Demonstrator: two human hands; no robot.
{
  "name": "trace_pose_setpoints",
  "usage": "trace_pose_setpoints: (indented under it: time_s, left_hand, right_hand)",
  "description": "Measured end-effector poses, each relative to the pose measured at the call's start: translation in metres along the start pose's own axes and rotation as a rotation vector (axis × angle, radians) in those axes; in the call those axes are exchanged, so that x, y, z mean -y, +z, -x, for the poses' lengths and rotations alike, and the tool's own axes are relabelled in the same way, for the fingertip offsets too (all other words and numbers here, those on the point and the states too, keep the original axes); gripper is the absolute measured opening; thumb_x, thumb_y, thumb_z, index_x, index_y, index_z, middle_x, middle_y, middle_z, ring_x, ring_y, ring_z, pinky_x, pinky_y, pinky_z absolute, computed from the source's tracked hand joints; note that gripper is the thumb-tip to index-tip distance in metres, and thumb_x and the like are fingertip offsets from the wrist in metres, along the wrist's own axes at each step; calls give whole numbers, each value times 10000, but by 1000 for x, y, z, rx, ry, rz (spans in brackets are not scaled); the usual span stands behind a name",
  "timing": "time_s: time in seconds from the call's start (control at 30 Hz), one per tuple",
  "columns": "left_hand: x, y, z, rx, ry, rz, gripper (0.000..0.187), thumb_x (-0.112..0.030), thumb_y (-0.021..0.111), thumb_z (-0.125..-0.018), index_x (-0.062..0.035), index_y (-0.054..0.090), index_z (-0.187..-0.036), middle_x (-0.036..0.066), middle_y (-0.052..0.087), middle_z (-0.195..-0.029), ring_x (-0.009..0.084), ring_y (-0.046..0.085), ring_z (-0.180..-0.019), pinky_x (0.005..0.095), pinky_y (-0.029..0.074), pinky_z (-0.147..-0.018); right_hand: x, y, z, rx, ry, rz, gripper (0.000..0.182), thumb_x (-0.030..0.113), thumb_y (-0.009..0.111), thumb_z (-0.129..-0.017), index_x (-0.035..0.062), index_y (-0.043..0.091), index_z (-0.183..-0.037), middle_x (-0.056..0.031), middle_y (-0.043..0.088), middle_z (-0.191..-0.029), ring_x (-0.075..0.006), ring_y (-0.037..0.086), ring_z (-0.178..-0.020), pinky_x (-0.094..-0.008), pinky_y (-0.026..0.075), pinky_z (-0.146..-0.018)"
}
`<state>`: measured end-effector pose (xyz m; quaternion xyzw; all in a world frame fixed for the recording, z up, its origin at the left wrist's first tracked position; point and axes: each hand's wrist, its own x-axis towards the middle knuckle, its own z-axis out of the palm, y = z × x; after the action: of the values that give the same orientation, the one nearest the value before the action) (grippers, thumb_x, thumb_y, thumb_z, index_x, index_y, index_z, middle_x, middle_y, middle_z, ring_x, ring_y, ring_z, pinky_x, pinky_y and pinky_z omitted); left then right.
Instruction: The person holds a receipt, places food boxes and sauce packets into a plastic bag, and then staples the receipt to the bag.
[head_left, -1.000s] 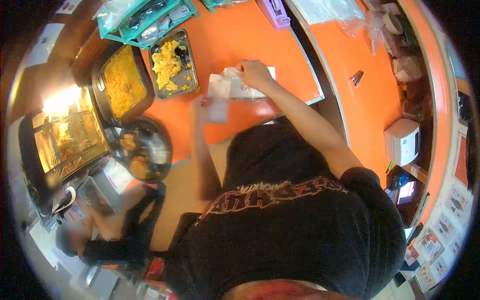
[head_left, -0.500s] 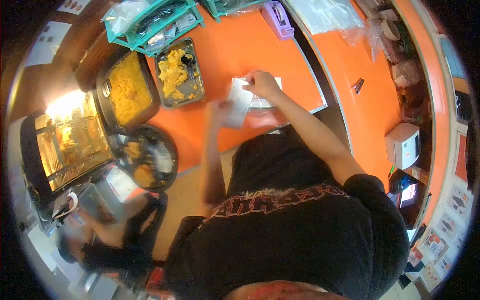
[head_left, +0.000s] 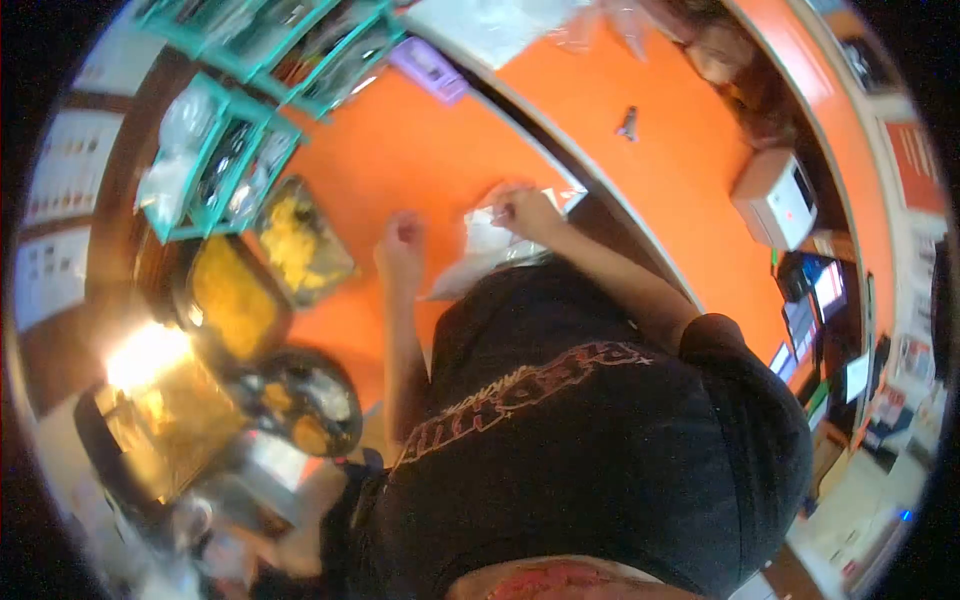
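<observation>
A clear plastic bag (head_left: pixel 465 275) with white paper (head_left: pixel 485 232) at it lies on the orange counter, close to the black shirt. My right hand (head_left: pixel 527 213) is at the top of the bag, its fingers pinched on the bag's edge. Left of the bag and apart from it, my left hand (head_left: pixel 402 245) is raised over the counter with its fingers curled together. Blur hides what the left fingers hold, if anything.
Trays of yellow food (head_left: pixel 300 245) (head_left: pixel 235 300), a round black pan (head_left: pixel 335 385) and a lit glass-fronted appliance (head_left: pixel 165 420) stand left. Teal baskets (head_left: pixel 225 165), a purple tape dispenser (head_left: pixel 428 68) and a white printer (head_left: pixel 775 205) surround the counter. Another person's arm (head_left: pixel 310 520) shows lower left.
The view has turned, shifting the surroundings. My left hand has come off the white paper strip and moved left. My right hand remains at the bag.
</observation>
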<state>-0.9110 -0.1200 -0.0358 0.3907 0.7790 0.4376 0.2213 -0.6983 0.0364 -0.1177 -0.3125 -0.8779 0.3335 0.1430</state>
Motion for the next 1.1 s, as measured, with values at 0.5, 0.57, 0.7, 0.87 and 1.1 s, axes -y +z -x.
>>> trace_pose_setpoints:
  time_s: [0.5,0.57,0.7,0.87,1.1]
  left_hand:
    - [-134,372,-158,432,1264,-499,291,-156,674,-809,-239,656,-1087,54,504,-1398,294,555,-1182,440,502,-904]
    - [-134,374,-170,637,1216,-467,326,-195,711,-780,-222,643,-1097,70,505,-1395,300,543,-1196,439,490,-925]
    - [-125,347,-175,602,1083,-568,322,-258,728,-795,-167,637,-1090,107,512,-1390,309,510,-1250,436,467,-972]
    - [-94,345,-183,476,1084,-355,389,-298,710,-837,-177,650,-1202,114,465,-1468,317,462,-1323,453,419,-1034]
    - [-85,343,-218,932,815,-376,349,-262,681,-852,-150,659,-1181,93,572,-1363,295,526,-1261,395,466,-982]
  right_hand:
    - [-36,-87,39,85,136,-1,266,319,788,-776,84,683,-844,-91,693,-820,-280,678,-796,-415,513,-695]
    - [-44,-95,49,62,122,-138,277,335,788,-777,86,682,-841,-94,691,-821,-281,677,-799,-416,511,-690]
    - [-53,-111,52,136,172,-89,274,367,761,-807,142,711,-954,-91,700,-900,-295,674,-839,-422,528,-732]
    - [-55,-111,43,55,71,-85,269,318,775,-791,75,691,-868,-74,689,-832,-273,678,-786,-397,532,-700]
    - [-56,-105,36,46,119,-143,197,218,765,-778,48,680,-827,-62,690,-859,-256,680,-799,-383,532,-709]
